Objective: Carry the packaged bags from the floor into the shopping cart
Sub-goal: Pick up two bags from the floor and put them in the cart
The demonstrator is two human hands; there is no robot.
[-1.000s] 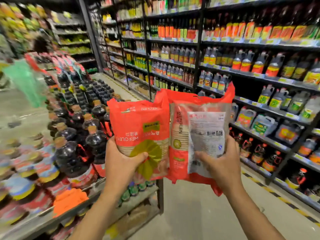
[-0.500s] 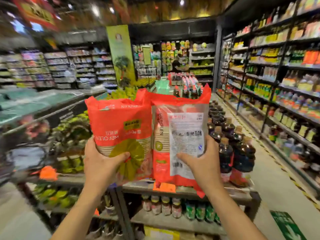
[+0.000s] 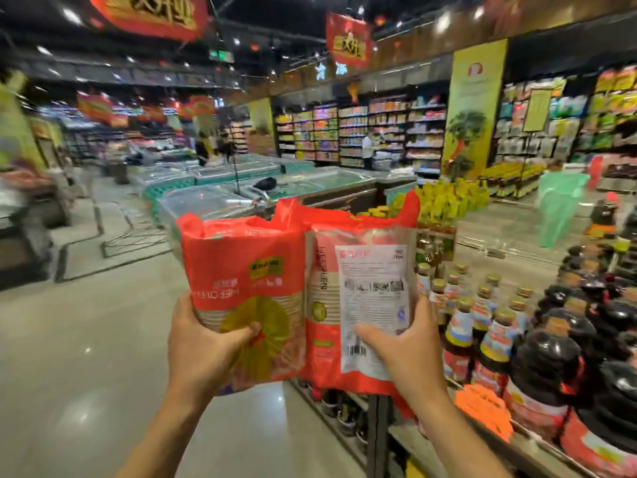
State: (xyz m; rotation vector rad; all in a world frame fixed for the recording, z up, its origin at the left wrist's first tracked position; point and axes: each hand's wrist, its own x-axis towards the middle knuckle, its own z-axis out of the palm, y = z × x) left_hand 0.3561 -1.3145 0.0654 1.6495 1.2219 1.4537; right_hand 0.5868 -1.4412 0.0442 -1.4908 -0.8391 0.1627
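Two red packages are aloft: the left packaged bag (image 3: 241, 270) and the right packaged bag (image 3: 362, 281), upright, side by side and touching, well above the shiny floor (image 3: 86, 339). The left hand (image 3: 203, 343) has its grip clamped on the lower part of the left packaged bag, thumb pressed onto the yellow disc on the front, fingers hidden behind. The right hand (image 3: 406, 353) has its grip clamped on the right packaged bag, thumb lying across the white printed label, fingers round the outer edge. On the right, sauce bottles (image 3: 496, 339) crowd a display shelf (image 3: 537, 446) with an orange tag (image 3: 482, 408) at its edge. Beyond the bags sit glass-topped freezer chests (image 3: 310, 181), blurred, and red banners (image 3: 348, 39) hang overhead.
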